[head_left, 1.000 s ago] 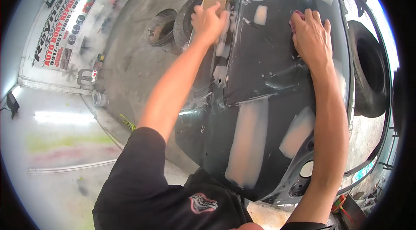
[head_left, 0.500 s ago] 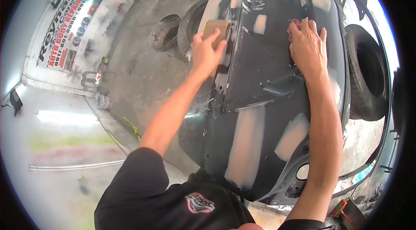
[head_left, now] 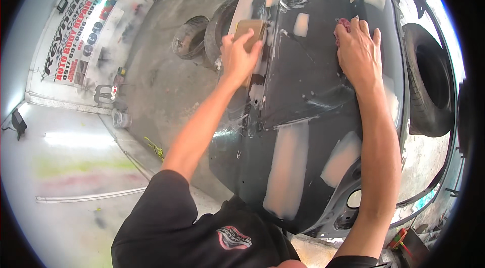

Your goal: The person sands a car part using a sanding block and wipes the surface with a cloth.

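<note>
Head camera: the left hand (head_left: 238,58) grips a tan block (head_left: 254,28) on the left edge of a dark car panel (head_left: 313,84), which stretches from near to far. The right hand (head_left: 359,56), fingers bent, holds a reddish cloth (head_left: 340,30) on the panel's right side. Tilting the block might make it slip off the edge; uneven pressure might gouge the pale patch (head_left: 249,3) just beyond.
</note>
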Action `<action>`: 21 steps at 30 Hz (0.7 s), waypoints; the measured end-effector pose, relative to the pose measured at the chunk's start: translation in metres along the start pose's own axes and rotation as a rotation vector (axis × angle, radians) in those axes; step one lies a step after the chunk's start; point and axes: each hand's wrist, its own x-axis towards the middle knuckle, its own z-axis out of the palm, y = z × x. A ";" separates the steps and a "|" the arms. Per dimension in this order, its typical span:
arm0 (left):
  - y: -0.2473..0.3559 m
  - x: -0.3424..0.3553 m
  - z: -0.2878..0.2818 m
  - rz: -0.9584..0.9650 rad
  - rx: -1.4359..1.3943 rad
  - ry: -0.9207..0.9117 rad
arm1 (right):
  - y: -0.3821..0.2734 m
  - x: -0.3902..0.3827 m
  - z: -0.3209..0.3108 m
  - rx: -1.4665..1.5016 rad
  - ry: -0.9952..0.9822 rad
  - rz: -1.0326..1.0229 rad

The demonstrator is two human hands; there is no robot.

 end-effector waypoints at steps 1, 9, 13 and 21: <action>-0.001 0.013 0.003 -0.046 -0.015 0.003 | 0.000 0.000 0.000 0.001 0.000 -0.002; 0.001 0.007 0.016 -0.025 0.010 -0.011 | 0.005 -0.003 0.005 0.004 -0.024 0.021; -0.005 0.020 0.006 -0.008 -0.032 -0.034 | 0.002 -0.003 0.004 -0.004 0.056 -0.021; -0.033 0.039 0.033 -0.034 -0.091 -0.049 | 0.003 -0.001 0.004 0.030 -0.041 0.036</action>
